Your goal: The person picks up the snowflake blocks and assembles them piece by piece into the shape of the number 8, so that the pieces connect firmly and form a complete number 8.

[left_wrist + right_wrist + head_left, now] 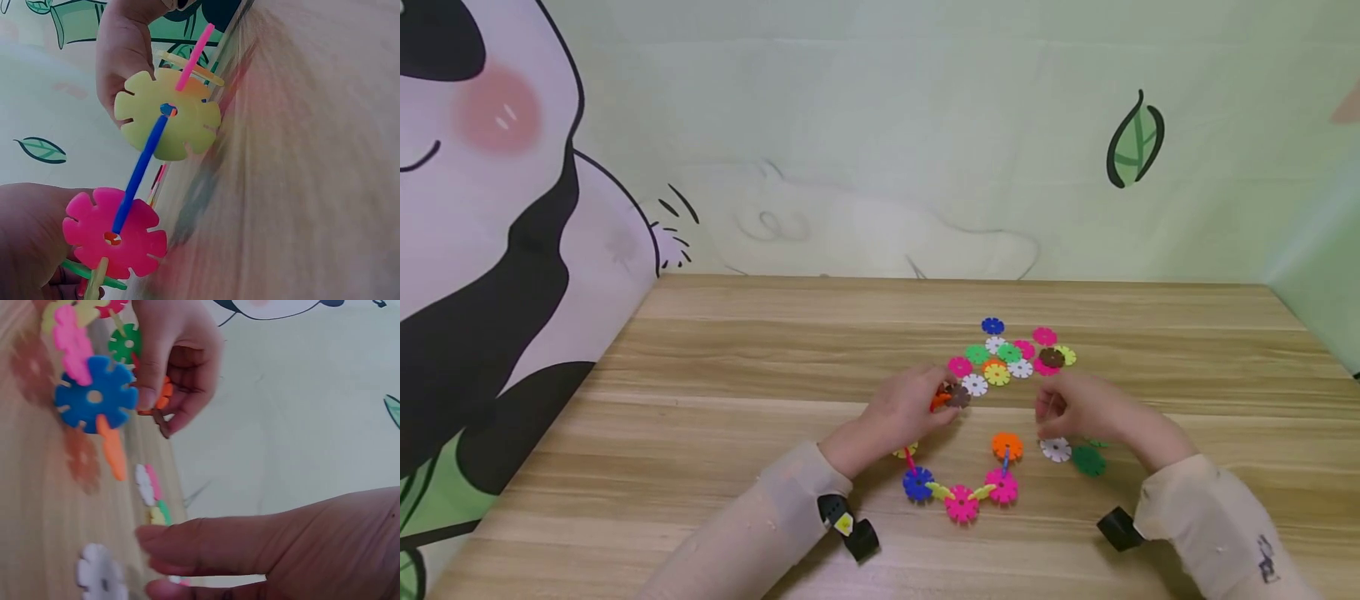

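My left hand (910,404) pinches a brown notched interlocking disc (958,395) and an orange one (940,401) between thumb and fingers. From beneath that hand a curved chain of slotted-together discs runs along the table. Its parts include a yellow disc (907,451), a blue disc (918,483), a pink disc (961,504) and, at the right end, an orange disc (1007,447). My right hand (1093,412) hovers beside a white disc (1056,450); in the right wrist view thumb and fingers (194,547) stand apart with nothing seen between them.
Loose discs lie spread behind the hands, among them a dark blue one (992,326), a yellow one (996,374) and a white one (974,385). A dark green disc (1088,460) lies below the right hand. The wooden table (760,333) meets a painted wall (865,125).
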